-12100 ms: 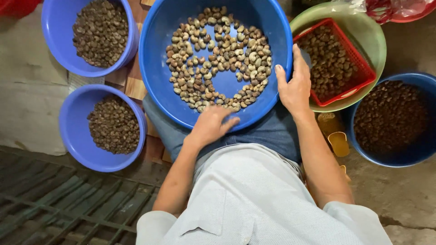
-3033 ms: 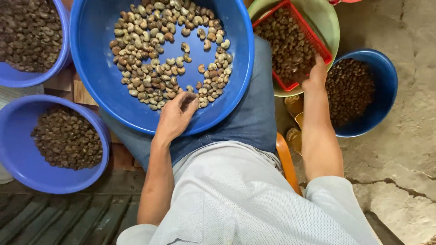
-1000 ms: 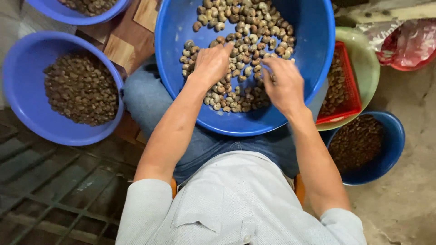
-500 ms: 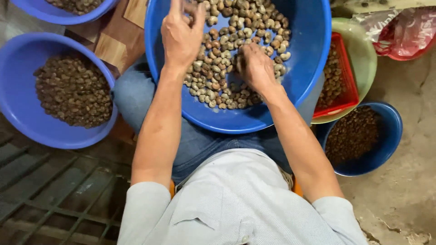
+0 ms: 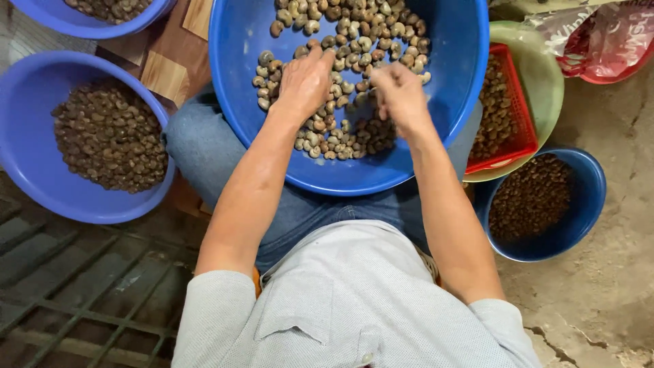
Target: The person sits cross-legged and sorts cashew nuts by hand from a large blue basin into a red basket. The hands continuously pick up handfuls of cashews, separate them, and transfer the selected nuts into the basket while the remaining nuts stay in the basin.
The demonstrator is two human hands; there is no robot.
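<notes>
A large blue basin point(image 5: 449, 123) rests on my lap and holds a heap of pale and brown cashew nuts in shell point(image 5: 354, 41). My left hand point(image 5: 304, 80) lies palm down on the nuts at the middle of the heap, fingers spread a little. Just to its right, my right hand point(image 5: 398, 92) hovers over the nuts with its fingers curled together; whether a nut is pinched in them is hidden.
A blue bowl of dark nuts point(image 5: 109, 136) sits at my left, another blue bowl point(image 5: 102, 13) beyond it. At my right stand a red basket of nuts point(image 5: 507, 112) inside a green bowl point(image 5: 548, 88), a smaller blue bowl point(image 5: 545, 201) and a red plastic bag point(image 5: 606, 41). A metal grate point(image 5: 82, 300) covers the floor lower left.
My left hand has drawn back from the basin's far rim to the middle of the heap. My right hand stays over the nuts, shifted slightly right.
</notes>
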